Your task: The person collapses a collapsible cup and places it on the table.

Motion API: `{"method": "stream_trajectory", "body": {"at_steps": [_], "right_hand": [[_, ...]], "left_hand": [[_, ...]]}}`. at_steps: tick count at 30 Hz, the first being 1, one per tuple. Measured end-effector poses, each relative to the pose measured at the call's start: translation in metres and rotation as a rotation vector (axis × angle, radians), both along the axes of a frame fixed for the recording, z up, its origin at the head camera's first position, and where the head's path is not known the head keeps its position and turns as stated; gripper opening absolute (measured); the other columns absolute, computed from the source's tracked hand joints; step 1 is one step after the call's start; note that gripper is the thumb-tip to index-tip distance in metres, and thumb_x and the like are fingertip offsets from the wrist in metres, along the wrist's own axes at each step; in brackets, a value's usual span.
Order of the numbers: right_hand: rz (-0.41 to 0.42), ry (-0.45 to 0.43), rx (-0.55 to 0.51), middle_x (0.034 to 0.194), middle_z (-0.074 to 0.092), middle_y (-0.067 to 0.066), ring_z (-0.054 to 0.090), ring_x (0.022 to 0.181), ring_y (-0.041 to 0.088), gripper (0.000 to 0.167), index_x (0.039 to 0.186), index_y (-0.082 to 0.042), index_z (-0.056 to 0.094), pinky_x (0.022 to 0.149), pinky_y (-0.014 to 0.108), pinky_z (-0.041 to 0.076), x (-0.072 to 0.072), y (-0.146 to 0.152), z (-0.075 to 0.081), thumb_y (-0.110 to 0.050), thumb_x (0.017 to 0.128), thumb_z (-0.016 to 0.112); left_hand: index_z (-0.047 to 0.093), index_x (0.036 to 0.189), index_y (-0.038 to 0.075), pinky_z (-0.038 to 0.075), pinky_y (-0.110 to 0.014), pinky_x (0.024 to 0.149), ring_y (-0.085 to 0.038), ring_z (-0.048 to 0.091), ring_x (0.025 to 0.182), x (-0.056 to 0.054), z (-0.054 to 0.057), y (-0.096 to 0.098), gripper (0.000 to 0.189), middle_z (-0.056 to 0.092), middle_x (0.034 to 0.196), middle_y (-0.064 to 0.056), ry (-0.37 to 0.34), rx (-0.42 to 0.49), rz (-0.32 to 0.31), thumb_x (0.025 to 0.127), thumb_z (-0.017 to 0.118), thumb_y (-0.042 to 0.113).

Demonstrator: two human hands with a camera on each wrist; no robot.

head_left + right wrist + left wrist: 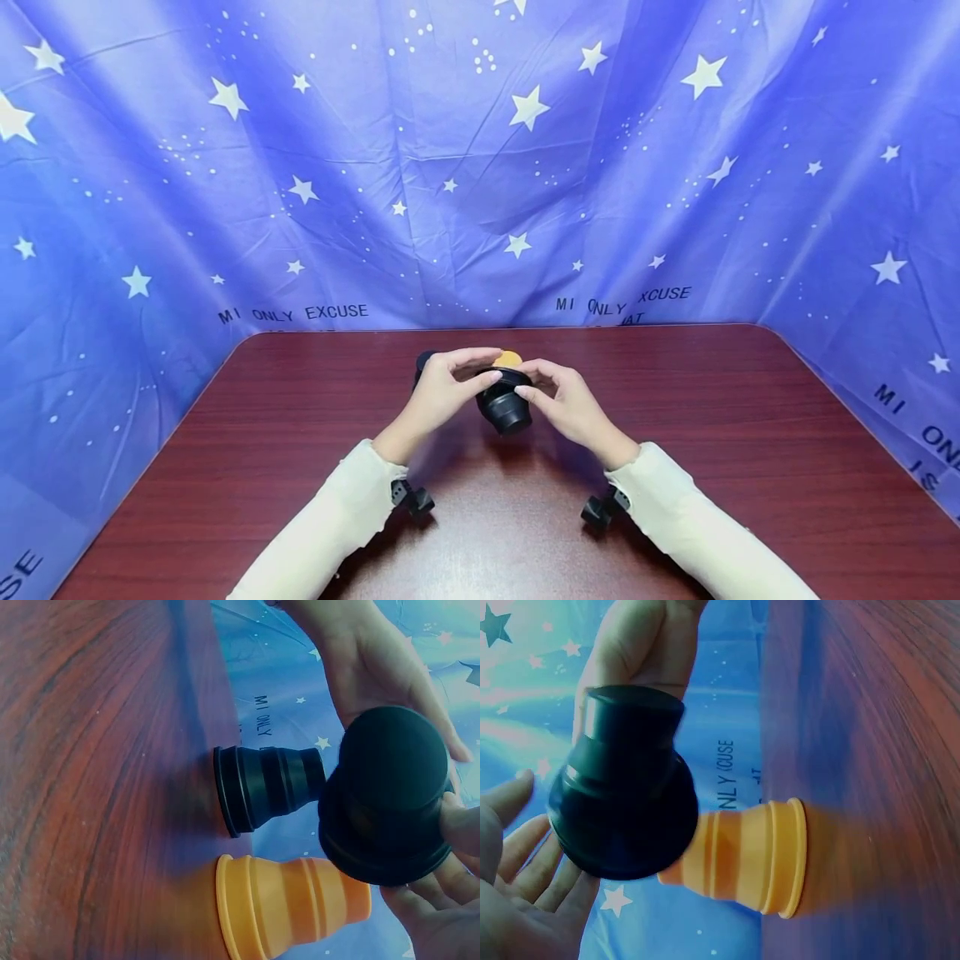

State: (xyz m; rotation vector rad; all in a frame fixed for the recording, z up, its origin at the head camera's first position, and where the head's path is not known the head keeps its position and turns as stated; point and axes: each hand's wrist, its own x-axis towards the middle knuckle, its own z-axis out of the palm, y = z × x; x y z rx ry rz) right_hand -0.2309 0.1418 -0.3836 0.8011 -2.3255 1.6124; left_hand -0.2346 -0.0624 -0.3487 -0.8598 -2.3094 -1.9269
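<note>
Both hands hold a black stepped cup [506,410] at its wide rim, tilted above the table. In the head view, my left hand [438,390] is at its left side, the thumb tip by the rim. My right hand [567,402] grips the opposite side; in the right wrist view its thumb [459,821] presses the cup and the fingers lie under the rim. Behind it an orange stepped cup [742,859] stands mouth down on the table. Left of that, a second black cup [262,787] also stands mouth down, mostly hidden by my left hand in the head view.
The reddish-brown wooden table [480,533] reaches back to a blue-purple star-printed curtain [465,167]. A black wrist device [412,498] is strapped under the left sleeve and another wrist device [603,510] under the right one.
</note>
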Motion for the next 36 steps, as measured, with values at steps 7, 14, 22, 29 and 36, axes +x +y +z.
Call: {"method": "stream_trajectory", "body": {"at_steps": [7,14,22,29,36], "right_hand": [[-0.022,0.018,-0.065,0.088,0.065,0.022,0.058,0.078,0.011,0.020,0.106,0.012,0.059,0.070,0.020,0.048,0.010,-0.003,0.017,0.009,0.087,0.058],[-0.013,0.013,-0.111,0.089,0.065,0.019,0.059,0.080,0.009,0.020,0.108,0.008,0.060,0.072,0.017,0.049,-0.002,0.002,0.001,0.006,0.088,0.059],[0.001,-0.019,-0.076,0.087,0.065,0.015,0.060,0.077,0.009,0.020,0.108,0.006,0.062,0.070,0.021,0.050,-0.001,0.002,0.002,0.001,0.088,0.061],[0.001,-0.065,-0.055,0.092,0.066,0.016,0.062,0.081,0.011,0.022,0.109,0.004,0.062,0.072,0.021,0.051,-0.002,0.004,0.002,-0.002,0.088,0.063],[0.035,-0.062,-0.030,0.103,0.067,0.015,0.063,0.094,0.015,0.024,0.112,0.001,0.062,0.081,0.024,0.052,-0.003,0.004,0.001,-0.006,0.089,0.064]], "left_hand": [[0.052,0.130,-0.006,0.049,-0.029,0.088,-0.020,0.060,0.105,-0.013,-0.020,-0.005,0.040,0.060,0.123,-0.020,0.043,0.003,-0.099,0.091,0.060,0.002],[0.053,0.126,-0.010,0.051,-0.032,0.086,-0.024,0.062,0.103,0.000,-0.004,-0.005,0.038,0.061,0.118,-0.024,0.052,-0.028,-0.089,0.089,0.060,-0.001],[0.060,0.119,-0.008,0.053,-0.035,0.082,-0.026,0.064,0.097,-0.008,-0.016,-0.005,0.033,0.065,0.113,-0.021,0.035,-0.074,0.012,0.087,0.065,0.001],[0.063,0.119,-0.003,0.053,-0.024,0.078,-0.022,0.065,0.097,-0.019,-0.034,-0.004,0.036,0.066,0.114,-0.015,0.005,-0.048,0.036,0.085,0.069,0.009],[0.067,0.114,0.000,0.053,-0.025,0.080,-0.021,0.065,0.100,-0.017,-0.036,0.002,0.033,0.068,0.110,-0.014,0.035,-0.120,0.067,0.082,0.072,0.008]]}}
